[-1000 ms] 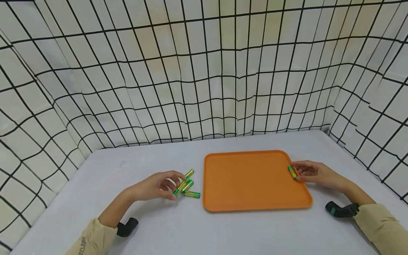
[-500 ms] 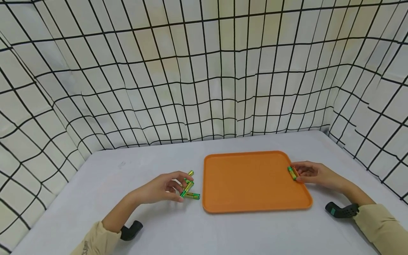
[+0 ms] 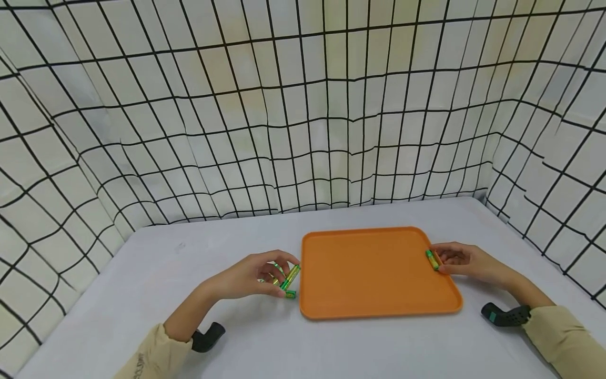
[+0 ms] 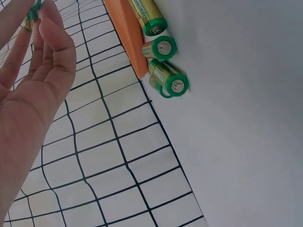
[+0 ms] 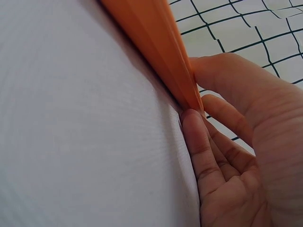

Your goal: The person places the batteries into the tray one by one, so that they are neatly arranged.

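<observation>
Left hand (image 3: 251,275) pinches; right hand (image 3: 464,259) is curled, seemingly gripping.

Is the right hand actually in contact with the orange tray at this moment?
Touching. The right wrist view shows it: the right hand has its fingertips against the edge of the orange tray, no gap visible.

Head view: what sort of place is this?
Probably a staged recording booth: black-gridded white walls behind and beside a white table, plus black wrist devices.
</observation>
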The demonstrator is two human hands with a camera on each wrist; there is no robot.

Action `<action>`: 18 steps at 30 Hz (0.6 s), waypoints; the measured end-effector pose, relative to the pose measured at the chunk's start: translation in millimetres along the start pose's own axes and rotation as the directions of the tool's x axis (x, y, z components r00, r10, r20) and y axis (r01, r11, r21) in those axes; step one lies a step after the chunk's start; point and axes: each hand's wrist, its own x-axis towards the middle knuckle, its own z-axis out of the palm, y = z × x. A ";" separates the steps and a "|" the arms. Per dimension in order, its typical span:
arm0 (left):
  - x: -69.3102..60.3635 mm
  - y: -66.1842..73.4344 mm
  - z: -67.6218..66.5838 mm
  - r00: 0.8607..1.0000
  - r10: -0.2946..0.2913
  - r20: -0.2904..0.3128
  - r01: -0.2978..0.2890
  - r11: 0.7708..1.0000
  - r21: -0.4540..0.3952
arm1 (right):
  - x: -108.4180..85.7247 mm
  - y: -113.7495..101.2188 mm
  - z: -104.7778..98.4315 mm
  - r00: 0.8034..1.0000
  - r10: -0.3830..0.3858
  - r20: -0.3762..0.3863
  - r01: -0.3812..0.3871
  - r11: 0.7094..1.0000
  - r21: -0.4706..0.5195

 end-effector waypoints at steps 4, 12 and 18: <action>9.0 4.3 3.7 1.000 0.025 0.008 -0.025 1.000 -0.019 | -0.8 -1.7 0.3 1.000 0.009 0.002 -0.009 1.000 -0.001; 26.3 12.2 9.2 0.997 0.082 0.000 -0.082 0.996 -0.034 | -1.4 -5.9 0.9 1.000 -0.014 0.003 0.014 1.000 0.004; 42.9 21.1 11.2 0.993 0.119 -0.010 -0.119 0.991 -0.052 | -0.9 -2.8 1.3 1.000 -0.018 -0.002 0.018 1.000 0.009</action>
